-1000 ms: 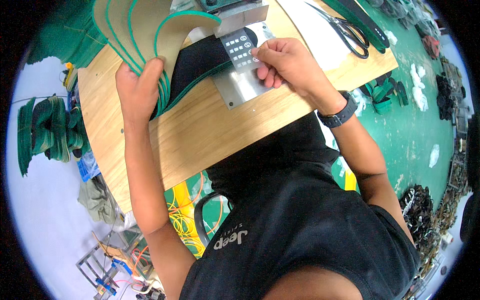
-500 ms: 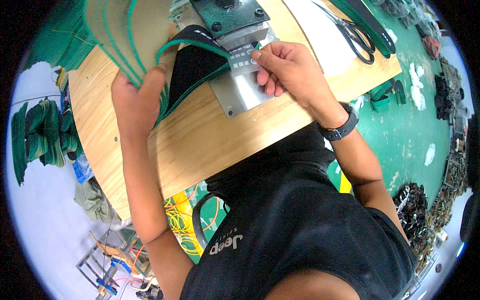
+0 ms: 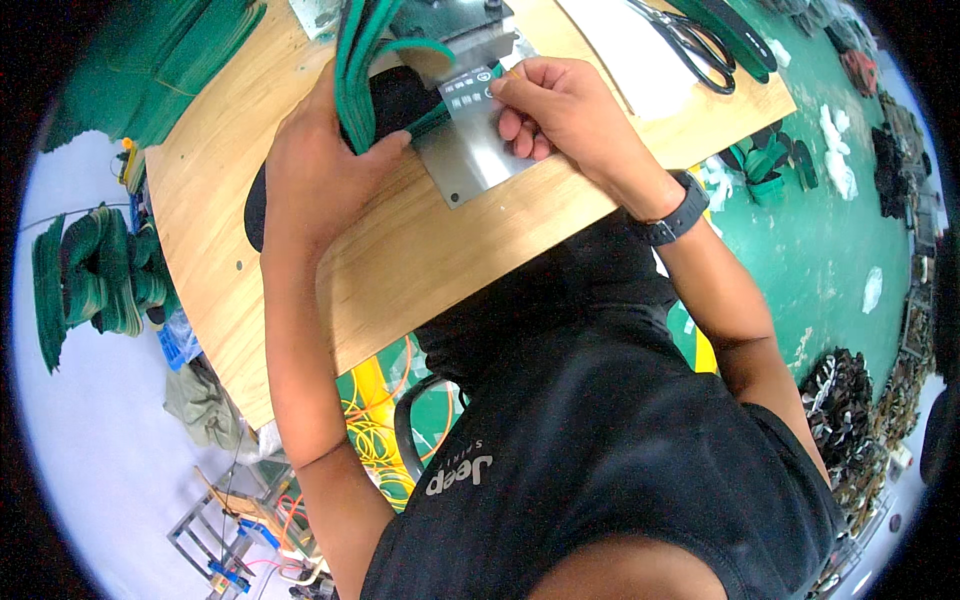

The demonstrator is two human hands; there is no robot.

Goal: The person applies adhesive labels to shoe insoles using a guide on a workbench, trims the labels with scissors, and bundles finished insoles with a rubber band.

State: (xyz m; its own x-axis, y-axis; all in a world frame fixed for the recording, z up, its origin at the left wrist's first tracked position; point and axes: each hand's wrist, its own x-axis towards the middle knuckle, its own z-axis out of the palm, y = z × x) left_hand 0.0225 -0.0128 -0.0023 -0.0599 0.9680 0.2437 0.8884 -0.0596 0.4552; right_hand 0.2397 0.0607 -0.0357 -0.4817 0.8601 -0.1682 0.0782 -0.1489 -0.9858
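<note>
My left hand (image 3: 325, 165) is wrapped round a bunch of green-edged fabric pieces (image 3: 353, 95), bent upright on the left of the metal plate. Between thumb and forefinger, my right hand (image 3: 570, 115) pinches the edge of a thin, see-through film strip (image 3: 468, 98) with white printing. This strip lies over the bare steel plate (image 3: 478, 160), just in front of a press head (image 3: 455, 28). A black fabric part (image 3: 400, 95) shows between the bunch and the plate. Another black edge (image 3: 255, 212) sticks out beside my left wrist.
Black-handled scissors (image 3: 712, 65) and a white sheet (image 3: 625, 60) lie at the table's far right, by more green-edged pieces (image 3: 735, 38). Green pieces are stacked (image 3: 165, 65) at the far left. The wooden table's (image 3: 400, 290) front edge runs close to my body.
My left hand has moved right toward the plate, and the fabric pieces it holds are now gathered and bent upright. My right hand keeps its pinch on the film strip.
</note>
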